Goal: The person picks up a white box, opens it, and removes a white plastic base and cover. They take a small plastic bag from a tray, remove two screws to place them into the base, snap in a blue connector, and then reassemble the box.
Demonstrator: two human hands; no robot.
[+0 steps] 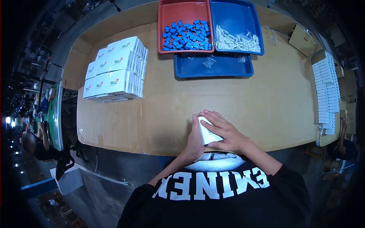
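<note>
A small white box (207, 133) with faint print is held between both hands, close to my body at the table's front edge. My left hand (195, 138) wraps its left side, the thumb along the edge. My right hand (226, 133) lies over its top and right side, with the fingers across the upper face. Part of the box is hidden under the right fingers. At the left of the table stands a block of stacked white boxes (110, 72), each with a red logo and dark print.
At the back, a red tray (184, 11) holds small blue pieces (186, 36), and a blue tray (235, 15) holds thin white pieces (235, 40). Before them, another blue tray (213, 71) contains clear plastic scraps. More white boxes (327, 93) are stacked at right. Other people sit at both sides.
</note>
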